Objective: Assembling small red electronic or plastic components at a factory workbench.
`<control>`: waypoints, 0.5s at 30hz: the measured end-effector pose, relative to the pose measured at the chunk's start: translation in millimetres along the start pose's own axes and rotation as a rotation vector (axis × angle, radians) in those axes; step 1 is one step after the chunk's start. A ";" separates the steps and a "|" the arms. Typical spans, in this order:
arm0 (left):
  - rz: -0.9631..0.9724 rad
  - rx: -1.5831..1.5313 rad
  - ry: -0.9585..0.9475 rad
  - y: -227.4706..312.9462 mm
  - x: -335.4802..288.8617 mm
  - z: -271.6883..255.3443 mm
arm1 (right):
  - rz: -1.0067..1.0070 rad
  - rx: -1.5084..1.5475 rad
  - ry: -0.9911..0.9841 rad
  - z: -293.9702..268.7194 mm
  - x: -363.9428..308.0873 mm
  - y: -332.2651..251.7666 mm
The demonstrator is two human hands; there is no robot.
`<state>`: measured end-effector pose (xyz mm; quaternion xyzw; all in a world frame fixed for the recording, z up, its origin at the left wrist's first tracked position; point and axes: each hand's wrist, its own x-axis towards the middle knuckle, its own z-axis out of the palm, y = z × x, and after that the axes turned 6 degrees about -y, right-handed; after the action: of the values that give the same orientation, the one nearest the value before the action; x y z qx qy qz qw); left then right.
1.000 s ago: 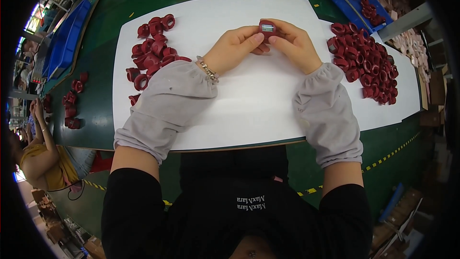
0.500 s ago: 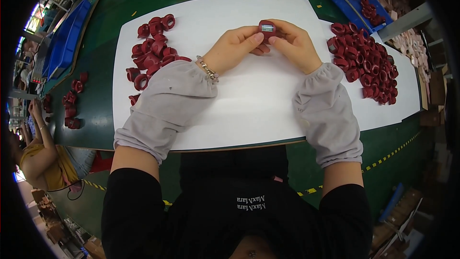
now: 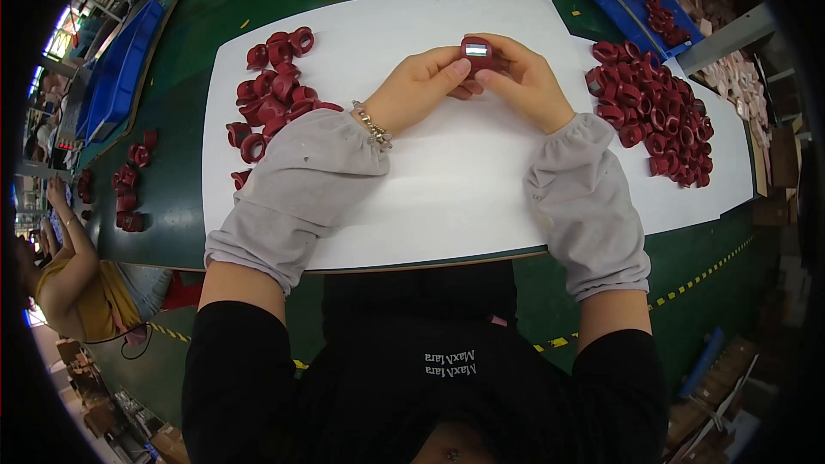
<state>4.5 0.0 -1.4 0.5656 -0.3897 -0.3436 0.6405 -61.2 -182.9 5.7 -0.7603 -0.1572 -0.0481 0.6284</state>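
A dark red ring-shaped piece (image 3: 476, 63) with a small shiny rectangular window on it is held up between both hands, over the far middle of the white sheet. My left hand (image 3: 418, 88) pinches its left side, thumb in front. On its right side, my right hand (image 3: 528, 86) grips it, with the thumb below the window and the fingers behind. The far fingertips are partly hidden. A loose group of similar red rings (image 3: 273, 103) lies left of my left hand. A denser pile of them (image 3: 657, 112) is to the right of my right hand.
White sheeting (image 3: 447, 198) covers much of the green table. A blue tray (image 3: 623, 13) with more red pieces stands at the far right, near a grey post (image 3: 729, 37). More red pieces (image 3: 126, 198) and a blue bin (image 3: 120, 77) are at left, near a seated person (image 3: 82, 292).
The red piece has turned slightly in my fingers, so its window now shines brightly. My right thumb has shifted a little left. Both piles look unchanged.
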 end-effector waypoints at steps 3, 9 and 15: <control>-0.010 -0.016 -0.001 0.6 -0.4 -0.7 | 0.049 -0.154 -0.010 2.3 -0.3 -5.0; -0.013 -0.076 -0.020 2.1 0.0 1.2 | -0.027 -0.225 0.048 2.5 -0.1 -3.2; -0.014 -0.076 -0.006 0.4 -0.8 0.1 | 0.013 -0.239 0.013 2.4 0.7 -7.7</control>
<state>4.1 0.6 -1.1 0.5425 -0.3742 -0.3642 0.6581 -63.1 -179.3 12.6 -0.8304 -0.1413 -0.0675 0.5347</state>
